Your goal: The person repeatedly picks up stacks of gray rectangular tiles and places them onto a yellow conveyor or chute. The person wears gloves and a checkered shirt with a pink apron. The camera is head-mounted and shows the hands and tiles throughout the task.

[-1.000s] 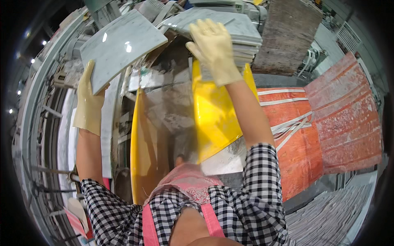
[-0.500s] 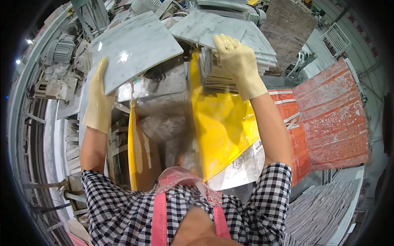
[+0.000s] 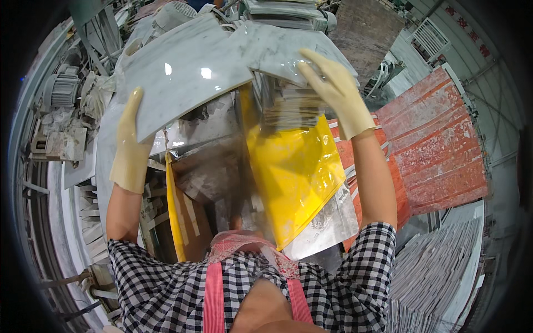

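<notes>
Landmark = yellow sheet (image 3: 294,180), shiny, in front of the person. Left hand (image 3: 130,147), cream rubber glove, was left of the yellow sheet, gripping the near left corner of the left slab (image 3: 180,72): thumb on top, fingers mostly hidden below. Left slab was pale, grey-veined, polished, with bright reflections; it sat beyond the yellow sheet and to its left, tilted. Right slab (image 3: 283,47), same look, lay beyond the yellow sheet; the two met or overlapped along their neighbouring sides, couldn't tell which. Right hand (image 3: 337,94), same glove type, was beyond the yellow sheet and toward its right, over the near right part of the right slab. Fingers stretched out, thumb slightly apart, not wrapped round anything; couldn't tell if fingertips touched. Stacked slabs (image 3: 294,108), edges blurred, stood below the right slab, just past the yellow sheet's far end. Orange-red sheet (image 3: 438,144), whitish smears, was right of the yellow sheet. Thin grey strips (image 3: 430,272), many, packed close, lay nearer than the yellow sheet and well to its right. Ribbed grey motor (image 3: 61,89) was far left of the yellow sheet. Brown board (image 3: 366,33) stood beyond it, rightward.
</notes>
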A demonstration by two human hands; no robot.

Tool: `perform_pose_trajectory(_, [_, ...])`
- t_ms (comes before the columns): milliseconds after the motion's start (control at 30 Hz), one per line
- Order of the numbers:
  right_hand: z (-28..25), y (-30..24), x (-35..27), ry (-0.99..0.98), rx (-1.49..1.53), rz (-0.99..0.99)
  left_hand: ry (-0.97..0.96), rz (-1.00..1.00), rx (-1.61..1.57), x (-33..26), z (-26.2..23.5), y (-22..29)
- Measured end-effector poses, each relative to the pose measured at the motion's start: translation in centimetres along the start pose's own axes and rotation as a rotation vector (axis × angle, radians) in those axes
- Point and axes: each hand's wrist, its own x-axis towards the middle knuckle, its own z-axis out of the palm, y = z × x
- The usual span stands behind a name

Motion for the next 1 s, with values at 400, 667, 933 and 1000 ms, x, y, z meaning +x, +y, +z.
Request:
perform_pose_trajectory(400, [-0.4, 5.9, -1.4, 0.137, 0.381, 0.279, 0.138, -0.65, -0.84, -0.4, 14.6, 2.9])
perform_pose_trajectory(667, [1.5, 5.7, 2.0, 0.149, 0.442, 0.269, 0.151, -0.61, -0.938, -0.6, 17.5, 2.8])
perform_pose_trajectory(933, [0.0, 3.2, 3.5, 0.083, 0.643, 0.331, 0.264, -0.632, -0.625, -1.5, 19.9, 1.5])
perform_pose_trajectory(1000, [0.3, 4.0, 4.2, 0.113, 0.529, 0.299, 0.163, -0.574, -0.629, -1.3, 19.5, 1.0])
